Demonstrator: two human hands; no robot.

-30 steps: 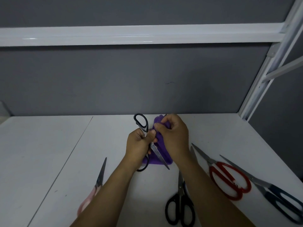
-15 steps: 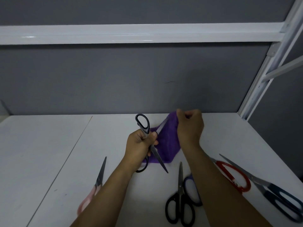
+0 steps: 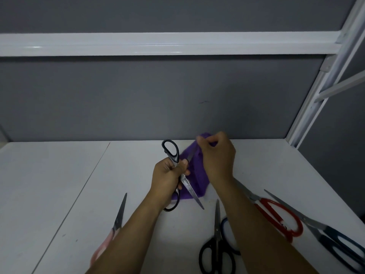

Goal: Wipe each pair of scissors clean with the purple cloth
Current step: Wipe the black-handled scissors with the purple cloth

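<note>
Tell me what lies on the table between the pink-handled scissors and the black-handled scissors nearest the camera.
Head view: only the left forearm crosses above that bare table.

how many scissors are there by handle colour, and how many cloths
black-handled scissors: 2, one in the left hand's grip, one lying on the table
pink-handled scissors: 1
red-handled scissors: 1
dark blue-handled scissors: 2, one at the right edge, one mostly hidden under the right forearm
purple cloth: 1
total: 6 scissors and 1 cloth, 7 things
</note>
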